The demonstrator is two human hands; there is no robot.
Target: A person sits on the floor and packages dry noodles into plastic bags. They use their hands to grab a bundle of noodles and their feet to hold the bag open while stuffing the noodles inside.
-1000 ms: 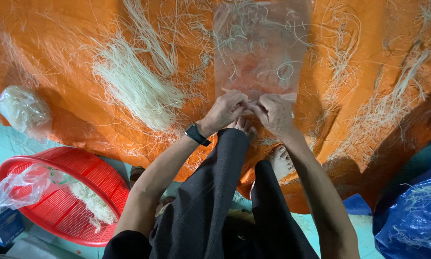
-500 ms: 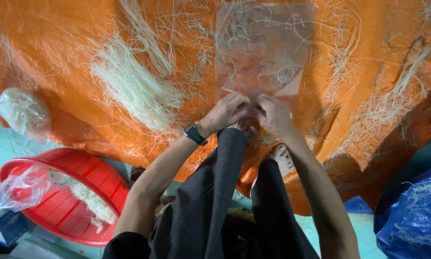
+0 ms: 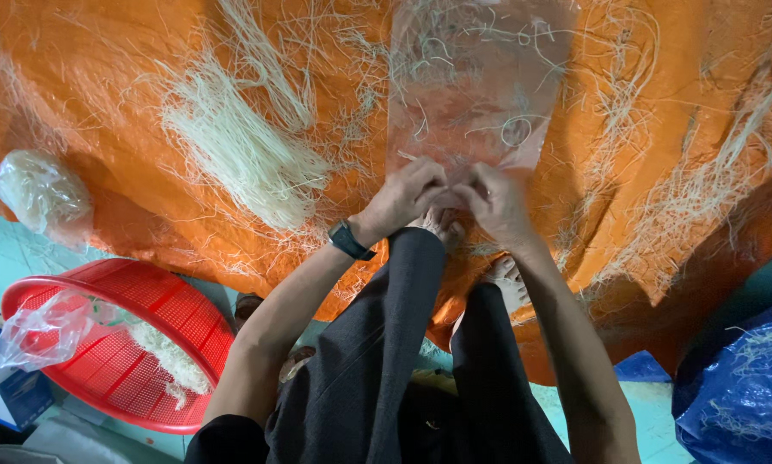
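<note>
A clear plastic bag (image 3: 472, 86) lies flat on the orange sheet (image 3: 102, 103), with thin pale noodle strands showing through it. My left hand (image 3: 403, 198) and my right hand (image 3: 493, 202) meet at the bag's near edge and both pinch it, fingers closed on the plastic. A black watch (image 3: 350, 241) is on my left wrist. A heap of white noodles (image 3: 240, 150) lies left of the bag. My bare feet (image 3: 476, 253) rest on the sheet just below my hands.
A red mesh basket (image 3: 128, 344) with noodles and a crumpled plastic bag (image 3: 42, 331) sits at lower left. A filled clear bag of noodles (image 3: 42, 193) lies at the sheet's left edge. A blue sack (image 3: 738, 378) stands at lower right. Loose strands cover the sheet.
Both hands have stayed at the bag's near edge, with only small finger movements. The bag has barely shifted.
</note>
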